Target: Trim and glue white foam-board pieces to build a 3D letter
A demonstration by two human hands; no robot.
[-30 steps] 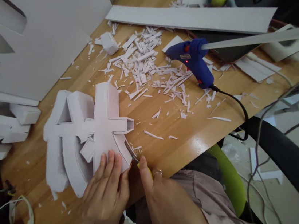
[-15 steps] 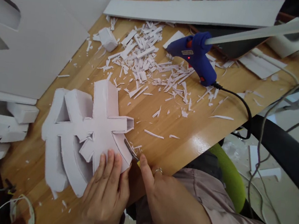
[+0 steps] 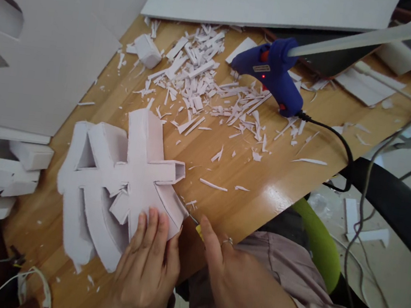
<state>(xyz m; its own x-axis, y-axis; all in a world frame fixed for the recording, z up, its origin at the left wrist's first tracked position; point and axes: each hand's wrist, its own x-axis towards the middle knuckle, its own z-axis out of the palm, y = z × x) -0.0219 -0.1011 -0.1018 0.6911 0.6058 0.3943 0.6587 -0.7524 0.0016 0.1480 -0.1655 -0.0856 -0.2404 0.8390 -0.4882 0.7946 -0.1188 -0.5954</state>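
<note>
A white foam-board character (image 3: 138, 170), built up with thick side walls, lies on the wooden table. My left hand (image 3: 148, 268) rests flat on its near right stroke, fingers stretched out and thumb along the edge. To the right, my right hand (image 3: 238, 279) is closed around a craft knife (image 3: 199, 231) with a yellow handle, most of which my fingers hide. The thin blade points up and left at the tip of that stroke. Whether the blade touches the foam board, I cannot tell.
A blue glue gun (image 3: 272, 74), its red light lit, stands beside a heap of white offcuts (image 3: 197, 72). Its black cord (image 3: 329, 132) runs over the right table edge. A long white strip (image 3: 270, 8) lies behind; large white panels (image 3: 53, 43) stand at left.
My right hand has moved slightly right and down, drawing the knife blade back from along the stroke's edge to its tip. My left hand stays on the character.
</note>
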